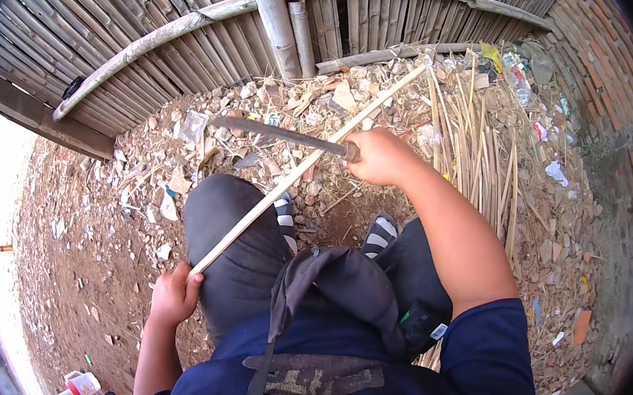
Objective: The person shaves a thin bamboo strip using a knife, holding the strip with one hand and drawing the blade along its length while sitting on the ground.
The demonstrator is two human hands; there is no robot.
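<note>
A long pale bamboo strip (257, 210) runs slantwise from my left hip over my left thigh to the rubble near the wall. My left hand (176, 294) is closed round its near end, thumb on top. In my right hand (384, 157) is the handle of a machete (281, 133), its dark, worn blade pointing left. The blade crosses the strip just beside my right fist; whether its edge touches the strip I cannot tell. My right fingers are wrapped round the handle, mostly hidden behind the back of the hand.
A bamboo fence (172, 28) stands ahead, a brick wall (615, 75) at right. Many cut bamboo strips (482, 165) lie in a pile right of my right arm. Stones and litter cover the dirt ground (87, 250). A red and white container (80, 386) lies at lower left.
</note>
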